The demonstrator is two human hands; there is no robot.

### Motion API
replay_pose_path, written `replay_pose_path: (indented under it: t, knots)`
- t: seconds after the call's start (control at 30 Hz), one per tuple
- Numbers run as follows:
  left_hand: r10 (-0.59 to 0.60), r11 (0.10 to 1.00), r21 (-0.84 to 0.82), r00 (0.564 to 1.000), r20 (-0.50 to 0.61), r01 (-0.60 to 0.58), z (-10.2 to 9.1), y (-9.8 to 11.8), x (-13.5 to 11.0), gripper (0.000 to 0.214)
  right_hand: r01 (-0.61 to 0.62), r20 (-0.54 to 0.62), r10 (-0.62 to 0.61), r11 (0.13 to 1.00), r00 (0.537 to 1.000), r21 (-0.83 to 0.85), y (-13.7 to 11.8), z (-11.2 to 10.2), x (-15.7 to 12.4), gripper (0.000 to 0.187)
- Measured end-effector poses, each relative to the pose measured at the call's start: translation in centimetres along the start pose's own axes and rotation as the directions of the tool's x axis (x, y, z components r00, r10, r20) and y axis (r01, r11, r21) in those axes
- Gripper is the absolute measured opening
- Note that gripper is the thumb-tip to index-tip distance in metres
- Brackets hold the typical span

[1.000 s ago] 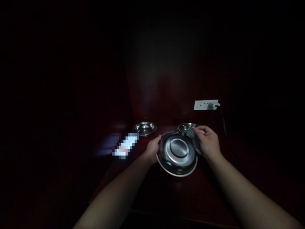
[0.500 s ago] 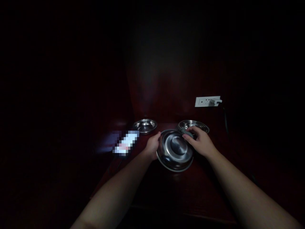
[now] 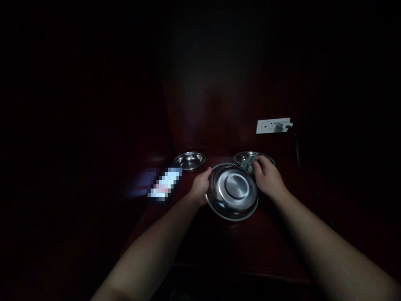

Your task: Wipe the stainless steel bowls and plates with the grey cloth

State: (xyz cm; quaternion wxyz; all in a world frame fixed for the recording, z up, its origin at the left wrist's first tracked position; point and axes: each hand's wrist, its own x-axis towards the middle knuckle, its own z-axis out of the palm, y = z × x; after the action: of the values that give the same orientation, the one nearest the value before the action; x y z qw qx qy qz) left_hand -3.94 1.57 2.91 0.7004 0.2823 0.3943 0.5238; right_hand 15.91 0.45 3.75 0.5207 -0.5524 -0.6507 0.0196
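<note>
A shiny steel bowl [image 3: 233, 192] is tilted with its underside facing me. My left hand [image 3: 201, 186] grips its left rim, thumb over the edge and the other fingers hidden behind. In my right hand [image 3: 266, 173] is a crumpled grey-green cloth [image 3: 247, 164], pinched between thumb and fingers beside the bowl's upper right rim. Whether the cloth touches the bowl here I cannot tell. Behind that hand, partly covered, lies a stack of steel dishes [image 3: 255, 154].
Another steel bowl [image 3: 190, 161] stands upright at the back left of the dark red table [image 3: 225, 251]. A lit phone [image 3: 165, 184], blurred out, lies left of my hands with a cable. On the back wall a white socket [image 3: 272, 125] holds a plugged-in charger. The surroundings are very dark.
My right hand has drawn the cloth off the bowl's underside toward its upper right edge. The bowl is turned slightly, still in my left hand. The whole view has shifted a little.
</note>
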Motion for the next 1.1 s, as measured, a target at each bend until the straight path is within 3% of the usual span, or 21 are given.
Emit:
replay_pose_path:
  t: [0.13, 0.3, 0.43, 0.6, 0.97, 1.1]
  knots:
    - [0.007, 1.000, 0.022, 1.000, -0.004, -0.007, 0.0, 0.1, -0.2, 0.024, -0.104, -0.026, 0.108, 0.985, 0.994, 0.134, 0.4, 0.0, 0.0, 0.017]
    - [0.023, 0.999, 0.043, 1.000, -0.004, -0.023, 0.1, 0.1, -0.2, 0.025, -0.192, 0.031, 0.190, 0.953, 0.981, 0.233, 1.0, 0.3, 0.1, 0.040]
    - [0.013, 0.999, 0.047, 1.000, 0.000, -0.013, 0.3, 0.2, -0.4, 0.026, -0.236, 0.012, 0.239, 0.949, 0.971, 0.212, 1.7, 0.6, 0.2, 0.028]
    - [0.014, 0.999, 0.051, 1.000, -0.005, -0.013, 0.4, 0.2, -0.7, 0.028, -0.229, 0.003, 0.229, 0.970, 0.973, 0.081, 1.5, 0.5, 0.1, 0.020]
    - [0.008, 1.000, 0.024, 1.000, -0.008, -0.008, 0.2, 0.1, -0.3, 0.025, -0.153, 0.102, 0.142, 0.981, 0.985, 0.117, 0.9, 0.2, -0.1, 0.019]
    - [0.023, 0.999, 0.036, 1.000, -0.005, -0.023, 0.2, 0.0, -0.2, 0.024, -0.089, 0.053, 0.084, 0.990, 0.995, 0.111, 1.2, 0.2, 0.0, 0.027]
